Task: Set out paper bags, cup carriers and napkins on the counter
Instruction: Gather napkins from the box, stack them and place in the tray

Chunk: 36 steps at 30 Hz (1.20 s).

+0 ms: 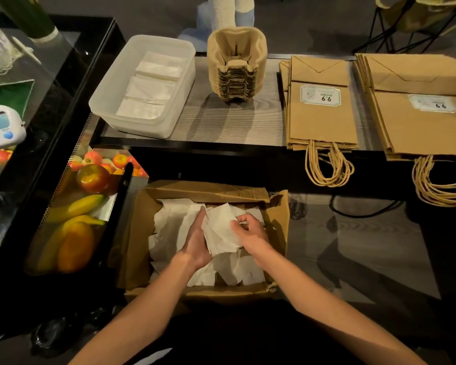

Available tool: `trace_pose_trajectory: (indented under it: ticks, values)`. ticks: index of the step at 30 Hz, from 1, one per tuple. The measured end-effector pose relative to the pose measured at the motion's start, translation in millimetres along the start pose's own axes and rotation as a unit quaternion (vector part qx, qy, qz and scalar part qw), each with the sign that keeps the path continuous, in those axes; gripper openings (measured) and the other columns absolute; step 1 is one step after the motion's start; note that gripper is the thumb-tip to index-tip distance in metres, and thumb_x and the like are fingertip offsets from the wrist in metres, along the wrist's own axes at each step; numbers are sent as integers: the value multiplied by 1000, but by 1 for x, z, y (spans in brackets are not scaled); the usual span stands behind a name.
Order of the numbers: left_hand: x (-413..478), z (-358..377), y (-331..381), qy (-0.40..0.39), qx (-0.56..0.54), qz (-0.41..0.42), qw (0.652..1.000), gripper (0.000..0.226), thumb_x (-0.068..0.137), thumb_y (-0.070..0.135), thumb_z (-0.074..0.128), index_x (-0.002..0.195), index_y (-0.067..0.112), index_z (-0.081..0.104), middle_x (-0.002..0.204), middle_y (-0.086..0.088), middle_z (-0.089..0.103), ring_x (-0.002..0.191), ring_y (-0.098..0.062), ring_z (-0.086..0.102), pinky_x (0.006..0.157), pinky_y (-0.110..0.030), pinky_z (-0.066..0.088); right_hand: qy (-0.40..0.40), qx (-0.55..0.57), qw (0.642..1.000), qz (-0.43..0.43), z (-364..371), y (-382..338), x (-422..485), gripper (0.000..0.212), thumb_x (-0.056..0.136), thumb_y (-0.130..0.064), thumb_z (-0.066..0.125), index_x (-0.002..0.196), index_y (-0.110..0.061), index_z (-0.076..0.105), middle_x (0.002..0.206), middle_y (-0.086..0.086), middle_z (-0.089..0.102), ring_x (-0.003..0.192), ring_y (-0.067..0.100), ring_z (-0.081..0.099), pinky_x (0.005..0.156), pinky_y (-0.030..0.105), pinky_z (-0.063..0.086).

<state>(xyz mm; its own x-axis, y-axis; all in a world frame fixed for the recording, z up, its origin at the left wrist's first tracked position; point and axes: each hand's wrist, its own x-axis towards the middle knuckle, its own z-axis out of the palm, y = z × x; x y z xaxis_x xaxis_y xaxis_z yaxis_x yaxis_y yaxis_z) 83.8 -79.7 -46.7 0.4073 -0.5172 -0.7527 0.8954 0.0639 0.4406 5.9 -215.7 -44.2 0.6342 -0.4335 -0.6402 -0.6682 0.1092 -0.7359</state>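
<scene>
White paper napkins [221, 233] fill the open cardboard box [279, 214] below the counter [229, 122], lying loose and crumpled, and both hands are down in them. The left hand [195, 243] lies flat, fingers straight, against the side of one folded napkin, while the right hand [250, 233] pinches that napkin's upper edge between thumb and curled fingers. Such paper looks light, limp and easy to tear, so I judge it wants a soft hold at a folded edge, with the other palm supporting it.

On the counter a clear plastic tub [108, 101] holds three neat napkin piles. Beside it stands one stack of pulp cup carriers [236, 67], stiff and nested, too many to count. Two piles of brown paper bags [324, 119] lie flat, handles hanging over the edge; how many each holds I cannot tell.
</scene>
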Motion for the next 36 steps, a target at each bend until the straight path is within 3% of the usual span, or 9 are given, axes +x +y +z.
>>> trace_pose_trajectory:
  ticks: [4,8,13,16,19,21,25,31,36]
  values:
    - [-2,-3,-1,-17,34,18,999,55,101,61,45,132,21,67,127,-18,69,111,-36,66,96,-49,51,-28,152,987,45,-3,1,-3,20,98,-39,64,113,-25,66,122,2,64,111,22,60,85,34,52]
    - [1,-7,-1,36,76,37,996,59,88,59,62,127,16,71,127,-20,68,110,-37,65,94,-46,48,-95,361,924,78,-15,-2,-2,32,96,-23,66,126,-12,66,126,10,71,119,29,64,103,43,50]
    - [5,-9,4,67,115,42,990,61,87,52,69,130,9,68,120,-20,70,108,-41,65,95,-48,48,-122,461,874,92,-24,-7,-4,35,99,-16,59,134,-13,57,127,12,70,124,30,61,107,44,46]
    - [5,-1,6,83,168,59,980,39,89,48,68,118,23,74,119,-9,74,119,-35,63,112,-52,42,-146,476,863,87,-27,-11,-9,32,101,-18,56,132,-13,57,124,13,71,123,31,61,105,43,46]
    - [5,4,4,108,167,66,978,57,75,57,71,123,25,71,125,-5,71,126,-31,58,118,-54,34,-158,495,850,87,-29,-14,-12,32,97,-18,57,129,-12,58,123,14,72,124,32,60,106,42,45]
    - [4,6,7,118,157,78,977,50,87,47,68,126,16,69,117,-8,75,119,-30,63,115,-50,40,-158,501,846,91,-31,-13,-12,37,93,-19,60,129,-11,58,126,16,70,126,33,59,111,43,43]
    - [-2,7,12,92,142,80,982,38,96,38,63,123,13,70,114,-11,76,111,-32,68,108,-50,46,-154,457,873,77,-30,-8,-8,39,95,-20,60,133,-12,58,131,13,68,129,31,57,115,44,38]
    - [-15,10,11,27,151,47,987,47,91,55,64,124,22,68,120,-10,75,121,-32,65,113,-51,42,-82,205,975,32,-11,-12,-11,21,95,-34,68,110,-19,69,117,5,71,116,28,62,94,40,48]
    - [-22,6,12,-6,159,35,987,43,89,37,70,126,16,68,121,-16,73,115,-35,68,108,-54,47,-30,83,996,-10,-9,-13,-11,14,99,-43,62,106,-30,63,118,-1,60,107,21,57,81,32,46]
